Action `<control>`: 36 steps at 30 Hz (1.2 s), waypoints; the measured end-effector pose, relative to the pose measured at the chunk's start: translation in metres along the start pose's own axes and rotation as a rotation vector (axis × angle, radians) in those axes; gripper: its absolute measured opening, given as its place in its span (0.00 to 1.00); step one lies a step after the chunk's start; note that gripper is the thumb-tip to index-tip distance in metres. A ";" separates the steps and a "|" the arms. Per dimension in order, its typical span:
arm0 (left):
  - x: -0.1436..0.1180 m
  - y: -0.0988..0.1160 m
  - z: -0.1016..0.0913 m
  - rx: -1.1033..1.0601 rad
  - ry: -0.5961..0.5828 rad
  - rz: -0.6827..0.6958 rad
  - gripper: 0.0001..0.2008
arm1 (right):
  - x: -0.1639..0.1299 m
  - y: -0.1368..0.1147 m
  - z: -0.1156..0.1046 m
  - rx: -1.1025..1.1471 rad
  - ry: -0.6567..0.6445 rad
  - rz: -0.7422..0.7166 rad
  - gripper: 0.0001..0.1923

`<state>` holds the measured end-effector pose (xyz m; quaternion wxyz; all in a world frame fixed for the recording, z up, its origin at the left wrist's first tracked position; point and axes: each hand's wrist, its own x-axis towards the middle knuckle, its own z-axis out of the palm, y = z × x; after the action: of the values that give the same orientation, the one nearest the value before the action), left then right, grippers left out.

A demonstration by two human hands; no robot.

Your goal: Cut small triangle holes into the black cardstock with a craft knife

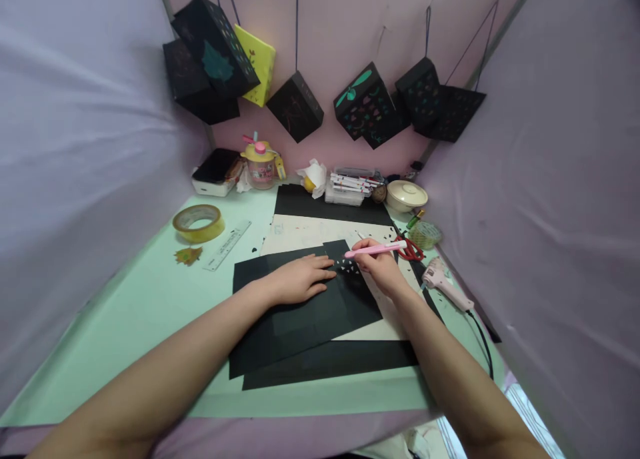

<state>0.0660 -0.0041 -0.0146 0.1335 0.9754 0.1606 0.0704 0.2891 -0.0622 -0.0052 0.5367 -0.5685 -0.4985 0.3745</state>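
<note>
A black card sheet (280,329) lies folded or layered at the middle of the table, with several small triangular cut-outs (347,265) near its upper right. Palm down on it rests my left hand (305,279), fingers stretched out just left of the cut-outs. My right hand (383,269) is closed around a slim pink pen-shaped tool (375,249) with a white end, held slantwise just above the card's upper right edge. Whether it has a blade or a nib I cannot tell. Under the card are a pale board (305,232) and more black paper (330,369).
On the left lie a tape roll (199,223), a clear ruler (227,245) and a leaf (188,255). Red-handled scissors (410,249) and a glue gun (445,282) lie right. A pen box (347,189) and a lidded bowl (407,195) stand behind. Black boxes (296,107) hang above.
</note>
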 end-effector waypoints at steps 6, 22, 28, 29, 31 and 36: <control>0.001 -0.003 0.000 -0.025 -0.055 -0.023 0.20 | 0.012 -0.004 -0.005 -0.001 -0.204 0.107 0.09; 0.014 -0.027 -0.003 -0.155 -0.030 0.082 0.23 | 0.017 0.013 -0.012 -0.160 -0.111 0.066 0.03; 0.012 -0.030 0.003 -0.159 -0.019 0.075 0.24 | 0.008 0.015 -0.001 -0.223 -0.154 0.034 0.02; 0.013 -0.030 0.004 -0.153 -0.021 0.078 0.24 | 0.008 0.017 0.000 -0.240 -0.150 0.025 0.02; 0.013 -0.031 0.006 -0.141 -0.018 0.079 0.24 | 0.007 0.019 0.001 -0.262 -0.139 0.019 0.02; 0.011 -0.032 0.010 -0.157 0.003 0.076 0.24 | 0.007 0.019 0.000 -0.251 -0.156 0.044 0.01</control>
<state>0.0692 0.0265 -0.0322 0.2067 0.9672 0.1175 0.0895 0.2937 -0.0537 -0.0234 0.4127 -0.6111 -0.5690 0.3640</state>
